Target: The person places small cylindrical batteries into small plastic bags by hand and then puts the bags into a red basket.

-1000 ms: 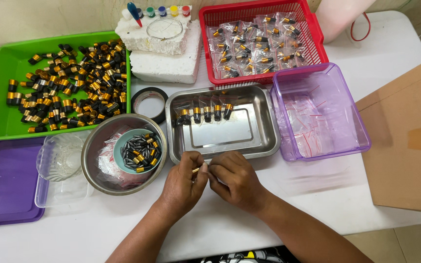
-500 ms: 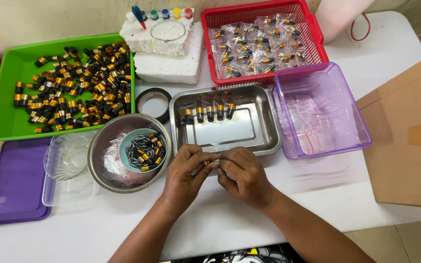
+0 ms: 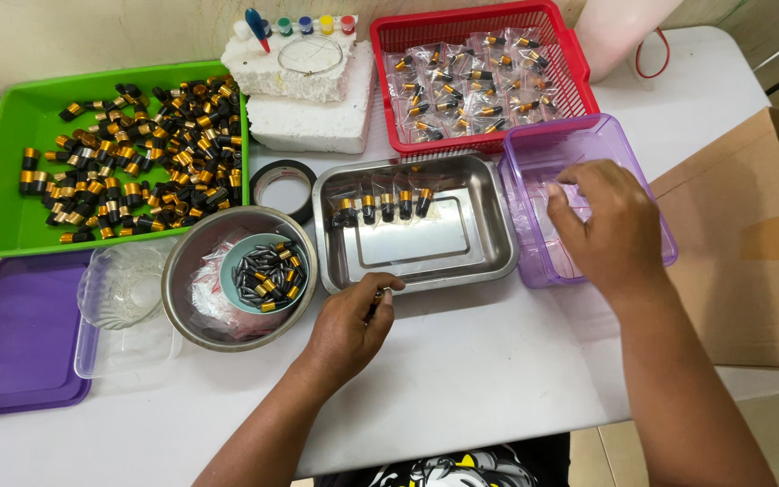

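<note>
My left hand [image 3: 346, 326] rests on the white table in front of the steel tray [image 3: 498, 252], its fingers closed on a small dark piece [image 3: 376, 298]. My right hand [image 3: 606, 225] reaches into the clear purple box [image 3: 534, 149] to the right of the tray, fingertips pinched at something clear inside; what it holds I cannot tell. Several bagged black-and-gold caps [image 3: 382, 206] lie in a row at the far side of the steel tray.
A green tray [image 3: 2, 234] of loose black-and-gold caps sits at the far left, a red basket [image 3: 389, 90] of bagged caps at the back. A steel bowl [image 3: 182, 280] holds a teal cup of small parts. A cardboard box [image 3: 750, 271] stands right; a purple lid [image 3: 24, 334] lies left.
My hands were together in front of the steel tray. The right hand has moved away to the right into the purple box; the left hand stays near the tray's front edge.
</note>
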